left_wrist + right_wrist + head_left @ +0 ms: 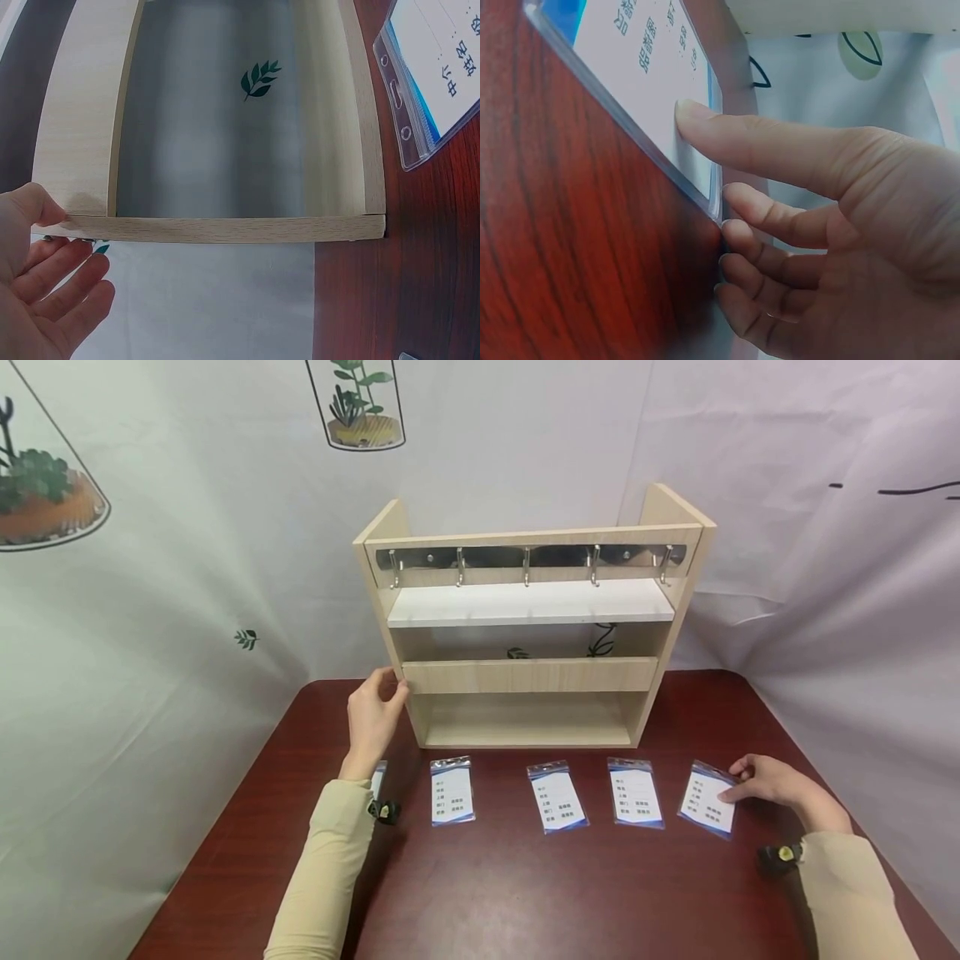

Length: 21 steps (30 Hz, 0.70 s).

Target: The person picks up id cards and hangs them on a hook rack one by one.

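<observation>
In the head view my left hand point(372, 714) is at the left side panel of a light wooden shelf point(525, 677). The left wrist view has its thumb on the panel's front edge and its fingers behind the panel point(225, 229), gripping it. At far right, my right hand point(772, 783) holds an ID badge point(705, 800) in a clear sleeve by its edge. Seen from the right wrist, the thumb point(742, 141) presses on the badge's printed face, while the other fingertips sit at its edge, partly hidden.
A metal strip with several hooks point(527, 564) runs across the shelf's top. On the dark red table point(525, 893), more badges lie before the shelf: one at left point(452, 793), one mid-table point(557, 799), one further right point(634, 795). Another badge point(378, 781) is partly behind the left wrist.
</observation>
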{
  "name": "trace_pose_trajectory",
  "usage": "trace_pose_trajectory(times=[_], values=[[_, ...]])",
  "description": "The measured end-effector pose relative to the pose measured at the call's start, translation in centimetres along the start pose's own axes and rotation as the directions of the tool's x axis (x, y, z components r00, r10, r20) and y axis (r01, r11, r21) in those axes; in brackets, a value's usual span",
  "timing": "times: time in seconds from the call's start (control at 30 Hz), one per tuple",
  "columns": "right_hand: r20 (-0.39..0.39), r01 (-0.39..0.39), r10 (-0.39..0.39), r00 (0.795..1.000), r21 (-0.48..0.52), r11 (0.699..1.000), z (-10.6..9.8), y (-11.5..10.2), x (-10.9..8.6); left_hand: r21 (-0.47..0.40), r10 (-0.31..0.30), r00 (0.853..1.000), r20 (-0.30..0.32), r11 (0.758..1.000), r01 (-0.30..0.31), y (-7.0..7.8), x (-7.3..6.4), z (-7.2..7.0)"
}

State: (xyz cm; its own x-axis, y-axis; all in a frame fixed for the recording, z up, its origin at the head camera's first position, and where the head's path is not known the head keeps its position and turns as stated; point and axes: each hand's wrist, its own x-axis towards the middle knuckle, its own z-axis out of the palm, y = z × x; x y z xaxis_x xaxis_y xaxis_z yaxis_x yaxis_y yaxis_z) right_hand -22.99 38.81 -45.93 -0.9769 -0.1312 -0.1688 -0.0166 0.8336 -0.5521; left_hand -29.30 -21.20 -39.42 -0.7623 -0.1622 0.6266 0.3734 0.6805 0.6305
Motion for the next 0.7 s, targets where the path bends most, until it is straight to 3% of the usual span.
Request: trace_pose_trajectory(times=[0.5,0.7], values=[[0.036,0.022,-0.021,0.999,-0.014,1.000,-0.32,-0.49,-0.06,0.007,-0.001,1.000,-0.001,1.000,0.001,0.06,-0.10,0.01],[0.017,0.019,-0.019,1.000,0.009,1.000,-0.11,-0.24,-0.20,0.007,0.007,1.000,-0.009,1.000,-0.007,0.11,-0.07,-0.03]])
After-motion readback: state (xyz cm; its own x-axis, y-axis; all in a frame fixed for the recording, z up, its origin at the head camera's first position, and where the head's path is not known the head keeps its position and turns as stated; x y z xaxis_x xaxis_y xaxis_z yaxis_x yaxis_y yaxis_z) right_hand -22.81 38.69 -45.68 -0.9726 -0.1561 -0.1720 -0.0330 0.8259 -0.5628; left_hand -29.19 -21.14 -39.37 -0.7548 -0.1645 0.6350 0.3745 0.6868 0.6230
